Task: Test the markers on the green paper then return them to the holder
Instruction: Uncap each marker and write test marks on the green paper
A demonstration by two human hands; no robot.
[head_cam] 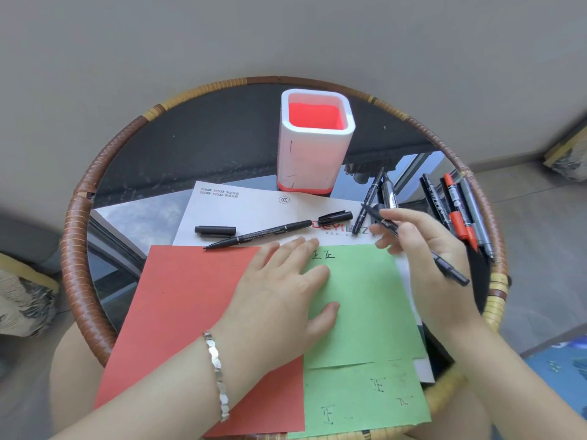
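Note:
My left hand (279, 290) lies flat with fingers spread across the edge where the red paper (190, 306) meets the green paper (362, 300). My right hand (422, 249) holds a black marker (451, 271) above the green sheet's top right corner; its far end is blurred. Two written marks sit near the green paper's top edge. The white holder (314, 144) with a red inside stands empty at the back. An uncapped black marker (257, 235) and two loose caps (215, 230) (335, 216) lie on a white sheet (254, 204).
A second green sheet (362, 401) with several marks lies nearest me. Several black, red and grey markers (457, 211) lie at the right rim of the round glass table with a wicker edge (76, 236). Two more black markers (379, 192) lie right of the holder.

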